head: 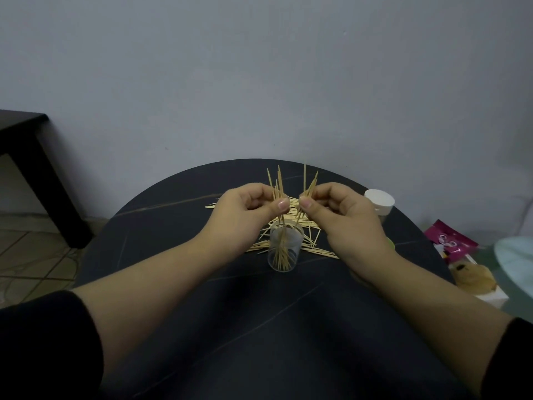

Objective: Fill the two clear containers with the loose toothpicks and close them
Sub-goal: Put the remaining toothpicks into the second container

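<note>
Vertically, toothpicks (278, 183) between fingers (282, 204), above container (272, 251).

table (173, 226) black, thin pale veins | toothpicks (323, 252) pale straw-yellow | container (284, 246) clear | lid (378, 201) at 2 o'clock white | wall (259, 67) pale grey-blue | sleeves (43, 342) black | packet (452, 241) at 3 o'clock magenta, white print | floor (28, 255) at 9 o'clock beige tiles

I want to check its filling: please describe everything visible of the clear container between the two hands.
The clear container is a small round cup, seemingly transparent plastic, upright and lidless on the dark table, just before the loose toothpicks. A thin bundle of toothpicks stands in it, rising past its rim to the left hand, which pinches them. No hand touches the cup itself.
</note>
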